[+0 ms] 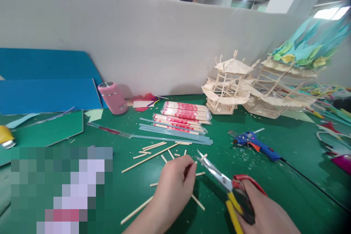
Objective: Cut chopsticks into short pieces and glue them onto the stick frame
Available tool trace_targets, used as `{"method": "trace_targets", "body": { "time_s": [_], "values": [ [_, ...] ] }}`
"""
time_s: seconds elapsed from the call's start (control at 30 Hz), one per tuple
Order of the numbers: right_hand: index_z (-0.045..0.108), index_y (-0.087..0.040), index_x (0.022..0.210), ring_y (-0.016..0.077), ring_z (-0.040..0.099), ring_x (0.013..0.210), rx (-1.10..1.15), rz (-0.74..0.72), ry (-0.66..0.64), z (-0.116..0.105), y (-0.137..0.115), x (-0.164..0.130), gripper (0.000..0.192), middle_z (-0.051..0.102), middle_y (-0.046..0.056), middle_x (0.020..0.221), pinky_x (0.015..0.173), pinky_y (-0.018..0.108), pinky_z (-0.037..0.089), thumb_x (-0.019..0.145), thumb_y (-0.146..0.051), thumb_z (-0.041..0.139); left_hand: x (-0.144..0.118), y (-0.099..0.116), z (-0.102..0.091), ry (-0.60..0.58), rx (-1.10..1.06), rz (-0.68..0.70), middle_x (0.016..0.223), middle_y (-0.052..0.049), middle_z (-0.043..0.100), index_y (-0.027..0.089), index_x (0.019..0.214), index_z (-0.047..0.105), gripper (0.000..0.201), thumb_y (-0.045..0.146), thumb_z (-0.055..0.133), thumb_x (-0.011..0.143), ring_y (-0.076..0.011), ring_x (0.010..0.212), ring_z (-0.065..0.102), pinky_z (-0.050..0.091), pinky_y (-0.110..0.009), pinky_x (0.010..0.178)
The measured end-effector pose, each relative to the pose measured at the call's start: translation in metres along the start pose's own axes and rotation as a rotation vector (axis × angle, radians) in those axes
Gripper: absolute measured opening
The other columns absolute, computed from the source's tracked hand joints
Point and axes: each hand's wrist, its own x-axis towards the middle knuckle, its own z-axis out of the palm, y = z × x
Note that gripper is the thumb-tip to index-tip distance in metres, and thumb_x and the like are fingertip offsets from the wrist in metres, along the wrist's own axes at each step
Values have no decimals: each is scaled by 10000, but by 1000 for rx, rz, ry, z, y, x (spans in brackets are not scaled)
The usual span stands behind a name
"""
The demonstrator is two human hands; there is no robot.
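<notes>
While my left hand (175, 184) pinches a thin stick (191, 167) by its end, its grip pressed together on the wood, my right hand (263, 212) closes its grip round the red and yellow handles of the snips (219, 177). Blades stand parted, tips at the stick's far end, just above the table (287, 190).

Loose sticks (149, 158): scattered on the green surface around and under my left hand.
Packs (186, 111): wrapped chopsticks, stacked beyond the loose ones, beside blue strips (175, 133).
Glue gun (256, 144): blue, lying right of the packs.
Models (230, 87): stick pavilions against the grey wall.
Flask (113, 97): pink, tilted, near blue boards (46, 80).
</notes>
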Motion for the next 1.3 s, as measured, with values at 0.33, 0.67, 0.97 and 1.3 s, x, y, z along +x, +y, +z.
{"method": "trace_targets", "body": {
  "time_s": [0.33,0.67,0.97,1.3],
  "values": [
    [484,-221,975,274,616,764,-286,-49,-12,-8,5,9,345,628,75,886,628,393,465,735,-469,463,10,-11,-12,69,195,4,578,3,485,189,668,494,221,222,361,841,-128,511,409,296,-233,500],
    [499,-212,1011,261,615,857,-327,-34,147,-12,39,20,441,633,80,963,687,381,508,710,-533,479,21,-29,-13,56,342,50,637,-19,550,175,721,557,231,221,370,849,-136,553,482,332,-243,517],
    [552,-209,979,217,580,860,-388,-408,389,-21,22,33,298,604,64,966,734,356,464,802,-437,476,33,-58,-12,-8,481,89,739,-55,588,159,732,642,223,160,434,813,-172,698,536,378,-285,637],
    [595,-224,704,149,532,680,-490,-1029,-92,4,-71,106,154,605,-16,698,564,271,324,826,-192,507,30,-61,-8,78,502,75,850,-75,594,180,925,625,181,190,483,813,-234,823,528,368,-353,695]
  ]
}}
